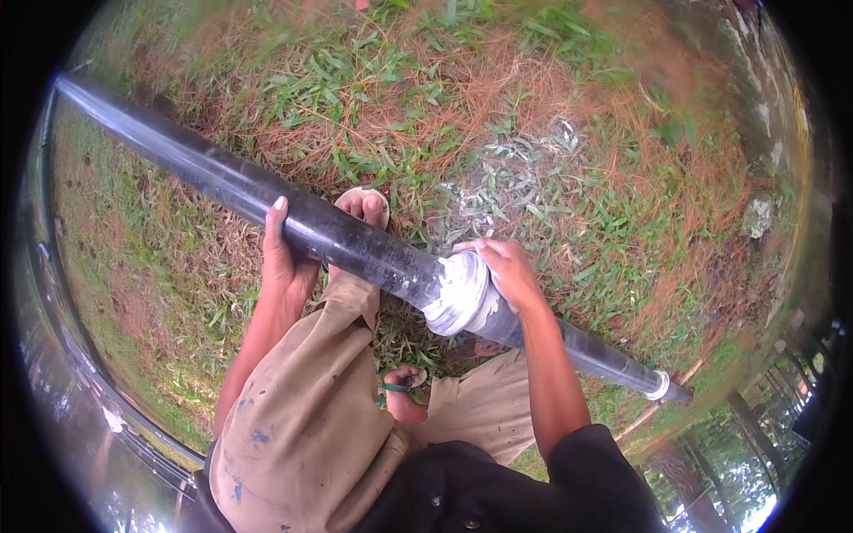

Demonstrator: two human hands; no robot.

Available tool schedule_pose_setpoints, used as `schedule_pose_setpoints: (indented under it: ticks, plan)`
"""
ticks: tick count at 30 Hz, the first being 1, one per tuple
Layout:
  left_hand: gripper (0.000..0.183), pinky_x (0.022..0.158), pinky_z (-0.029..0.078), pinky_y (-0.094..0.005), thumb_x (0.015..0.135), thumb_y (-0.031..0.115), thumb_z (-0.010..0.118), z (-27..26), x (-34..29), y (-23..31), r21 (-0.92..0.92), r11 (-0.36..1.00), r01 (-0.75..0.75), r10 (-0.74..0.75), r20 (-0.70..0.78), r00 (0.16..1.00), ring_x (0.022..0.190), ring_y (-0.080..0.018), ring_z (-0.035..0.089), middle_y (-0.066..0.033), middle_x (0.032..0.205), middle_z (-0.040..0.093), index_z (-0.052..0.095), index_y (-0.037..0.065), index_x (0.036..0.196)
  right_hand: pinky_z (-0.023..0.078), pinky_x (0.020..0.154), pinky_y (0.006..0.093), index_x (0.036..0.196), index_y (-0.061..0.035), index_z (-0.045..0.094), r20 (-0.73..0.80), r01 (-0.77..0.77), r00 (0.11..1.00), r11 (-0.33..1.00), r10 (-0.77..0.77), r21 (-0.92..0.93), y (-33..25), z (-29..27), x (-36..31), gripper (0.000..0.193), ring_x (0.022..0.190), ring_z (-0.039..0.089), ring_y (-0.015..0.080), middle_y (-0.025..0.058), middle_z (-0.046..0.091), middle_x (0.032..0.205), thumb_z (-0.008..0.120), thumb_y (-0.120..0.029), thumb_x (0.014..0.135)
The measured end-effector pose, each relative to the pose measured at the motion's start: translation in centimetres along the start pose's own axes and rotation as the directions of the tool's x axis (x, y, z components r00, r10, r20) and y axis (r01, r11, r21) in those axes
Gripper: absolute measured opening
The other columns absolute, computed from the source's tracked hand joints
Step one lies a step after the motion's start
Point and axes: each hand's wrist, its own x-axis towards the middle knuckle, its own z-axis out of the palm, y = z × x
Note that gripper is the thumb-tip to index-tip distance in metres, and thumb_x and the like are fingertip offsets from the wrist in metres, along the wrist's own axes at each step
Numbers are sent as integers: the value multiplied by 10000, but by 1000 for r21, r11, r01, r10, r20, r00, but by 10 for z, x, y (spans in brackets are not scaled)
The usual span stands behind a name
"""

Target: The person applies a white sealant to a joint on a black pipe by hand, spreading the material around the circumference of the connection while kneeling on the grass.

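Note:
A long black pole point(346, 242) lies slantwise across my lap, from the far left to the lower right. Around its middle is a thick collar point(455, 298) smeared with a white coating. My left hand point(290, 259) grips the black shaft left of the collar, thumb over the top and fingers partly hidden beneath. On the collar's far right side rests my right hand point(505, 268), its fingers bent over the white surface; whether a small thing lies under them is hidden. A narrower white ring point(658, 385) circles the pole close to its right end.
Whitish dust covers a grass patch point(515, 182) beyond the collar. My feet stand under the pole, one in a green-strapped sandal point(391, 388). A pale stone point(757, 218) sits at the right. Dark bars point(67, 315) curve along the left edge; tree trunks point(689, 484) stand lower right.

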Motion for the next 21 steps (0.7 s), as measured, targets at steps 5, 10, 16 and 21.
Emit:
schedule_pose_setpoints:
  ticks: [5,10,16,21]
  plan:
    - [936,1312,414,-552,842,586,927,-43,46,-20,-258,966,6,140,545,826,1390,-397,596,-196,1441,627,544,50,1507,596,999,490,1388,-49,767,-213,163,951,947,-226,-278,-74,15,-58,351,1172,781,399,238,801,1257,603,-199,1117]
    - [945,1334,388,-555,837,597,930,-26,48,-33,-226,973,57,77,542,837,1435,-401,568,-185,1472,617,541,81,1526,468,1228,507,1519,-11,655,-285,240,806,727,-518,-643,-50,72,-134,429,1496,569,462,256,632,1565,547,-153,1128]
    - [958,1349,362,-558,821,601,939,-37,54,-28,-221,972,79,70,593,802,1454,-394,554,-165,1470,615,538,94,1528,421,1270,518,1523,35,631,-403,95,886,940,-231,-329,-73,44,-84,442,1553,502,464,243,630,1575,537,-140,1128]
    - [949,1360,342,-552,853,591,922,-42,47,-24,-228,971,68,82,588,805,1456,-389,556,-177,1467,624,531,63,1537,419,1277,515,1533,31,624,-352,193,830,815,-433,-546,-66,77,-124,446,1562,492,461,240,608,1603,533,-159,1141]
